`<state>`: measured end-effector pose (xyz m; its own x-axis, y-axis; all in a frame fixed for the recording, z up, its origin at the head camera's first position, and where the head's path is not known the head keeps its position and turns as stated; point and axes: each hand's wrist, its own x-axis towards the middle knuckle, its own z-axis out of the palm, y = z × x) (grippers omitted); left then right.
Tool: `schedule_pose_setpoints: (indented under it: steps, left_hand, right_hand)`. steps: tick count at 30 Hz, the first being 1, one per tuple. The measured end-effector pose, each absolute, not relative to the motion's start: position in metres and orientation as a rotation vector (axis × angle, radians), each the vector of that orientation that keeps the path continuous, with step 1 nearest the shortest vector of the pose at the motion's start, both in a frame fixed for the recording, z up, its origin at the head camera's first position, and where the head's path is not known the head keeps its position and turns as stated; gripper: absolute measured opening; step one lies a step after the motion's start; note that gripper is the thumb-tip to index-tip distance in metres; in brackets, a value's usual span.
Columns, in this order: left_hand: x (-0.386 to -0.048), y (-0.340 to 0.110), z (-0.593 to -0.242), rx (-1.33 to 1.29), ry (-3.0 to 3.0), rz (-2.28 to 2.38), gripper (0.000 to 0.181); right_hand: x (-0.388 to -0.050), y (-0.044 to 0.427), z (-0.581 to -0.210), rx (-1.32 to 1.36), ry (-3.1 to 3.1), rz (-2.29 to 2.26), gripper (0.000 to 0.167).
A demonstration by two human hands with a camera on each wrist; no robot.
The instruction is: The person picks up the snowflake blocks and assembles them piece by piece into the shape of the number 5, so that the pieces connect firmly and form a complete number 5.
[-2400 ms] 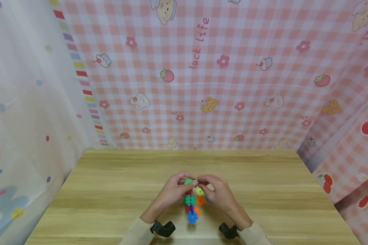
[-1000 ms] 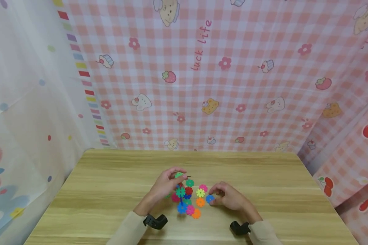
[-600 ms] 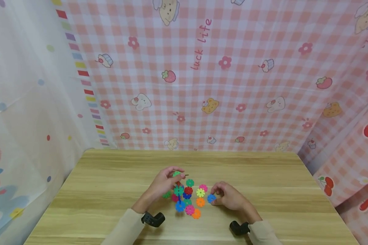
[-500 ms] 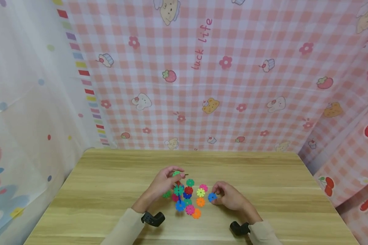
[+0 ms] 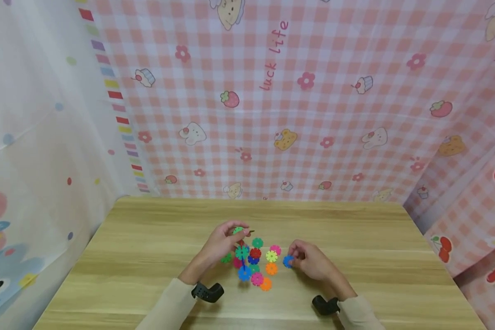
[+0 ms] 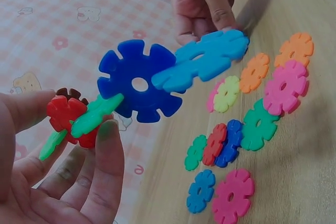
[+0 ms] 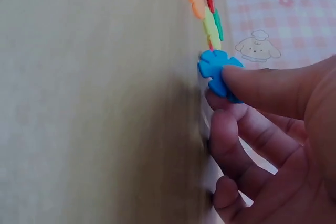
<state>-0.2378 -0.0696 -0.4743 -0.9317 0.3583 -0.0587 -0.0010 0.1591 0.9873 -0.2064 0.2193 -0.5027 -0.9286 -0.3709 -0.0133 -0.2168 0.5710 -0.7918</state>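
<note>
My left hand (image 5: 218, 240) is raised above the table and pinches a joined group of plastic snowflake discs. In the left wrist view, that group has a red disc (image 6: 63, 109), a green disc (image 6: 97, 116), a brown disc (image 6: 72, 95), a dark blue disc (image 6: 116, 74) and a light blue disc (image 6: 207, 61), slotted together at angles. To the right of the loose discs, my right hand (image 5: 313, 261) pinches a blue snowflake disc (image 7: 212, 66) between thumb and fingers. The thumb covers part of that disc.
Loose snowflake discs lie between the hands: a yellow disc (image 5: 271, 256), an orange disc (image 5: 271, 268), a pink disc (image 5: 257, 278), a red disc (image 5: 255, 253) and several others. The wooden table (image 5: 156, 220) meets a checked cloth (image 5: 334, 114) behind.
The hands were together over the joined discs earlier. They have parted, the left hand moving left with the group, while the right hand took a blue disc and drew it slightly right.
</note>
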Motion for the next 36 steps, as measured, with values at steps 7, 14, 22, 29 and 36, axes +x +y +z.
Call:
schedule_pose_setpoints:
  steps: [7, 14, 22, 29, 36]
  left_hand:
    - [-0.238, -0.067, -0.472, 0.333, 2.166, 1.835, 0.027]
    - [-0.239, -0.067, -0.471, 0.369, 2.147, 1.844, 0.028]
    - [-0.236, -0.067, -0.469, 0.399, 2.120, 1.841, 0.037]
    - [-0.234, -0.062, -0.468, 0.427, 2.133, 1.831, 0.034]
    - [-0.234, -0.061, -0.468, 0.432, 2.139, 1.824, 0.032]
  right_hand:
    - [-0.213, 0.212, -0.496, -0.381, 2.568, -1.459, 0.015]
    - [-0.220, 0.202, -0.482, -0.379, 2.590, -1.518, 0.009]
    - [-0.223, 0.192, -0.457, -0.426, 2.464, -1.767, 0.011]
    - [-0.219, 0.184, -0.447, -0.473, 2.440, -1.810, 0.014]
    - [-0.216, 0.181, -0.444, -0.470, 2.438, -1.831, 0.014]
